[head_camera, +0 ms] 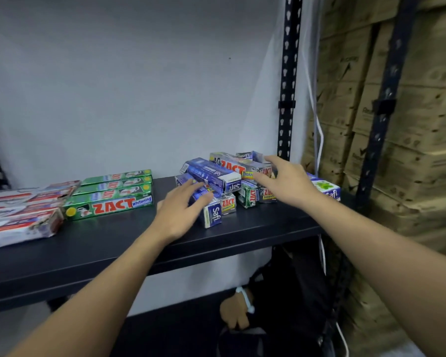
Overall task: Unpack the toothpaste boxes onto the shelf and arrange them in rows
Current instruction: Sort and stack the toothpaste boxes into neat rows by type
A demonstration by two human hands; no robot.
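Note:
A loose pile of toothpaste boxes lies at the right end of the dark shelf [108, 243]. On top is a blue Safi box [213, 175], tilted, with a grey Zact box [238, 164] behind it. My left hand [180, 211] rests with spread fingers on a blue Safi box [211, 213] at the pile's front. My right hand [285, 180] reaches into the pile from the right, fingers apart, touching the grey Zact boxes. Neither hand has a box closed in its grip. A tidy row of green Zact Whitening boxes [111, 202] lies left of the pile.
Red-and-white toothpaste boxes [23, 215] are stacked at the shelf's far left. A perforated black upright [287, 81] stands behind the pile. Cardboard cartons [402, 124] fill the rack to the right. A dark bag [289, 292] sits below the shelf.

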